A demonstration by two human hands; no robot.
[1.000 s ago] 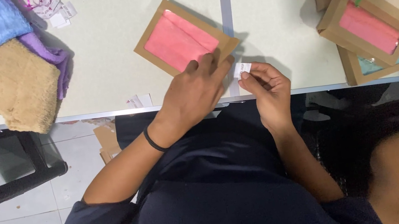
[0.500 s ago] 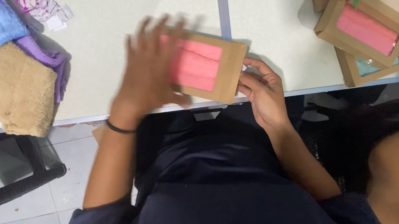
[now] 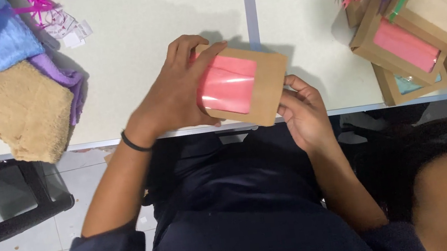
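The left hand (image 3: 175, 94) is closed in a firm grip over the box (image 3: 241, 85), fingers spread across its pink window; the right hand (image 3: 303, 111) pinches the box's lower right corner. The box is held at the desk (image 3: 161, 12) edge, so a loosened grip could drop it, or the window might be dented by finger pressure.

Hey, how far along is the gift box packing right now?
Done: several kraft boxes with ribbon bows sit stacked at the table's right. In hand: left hand and right hand hold a window box showing pink contents, no bow visible. Left: folded towels lie unboxed.
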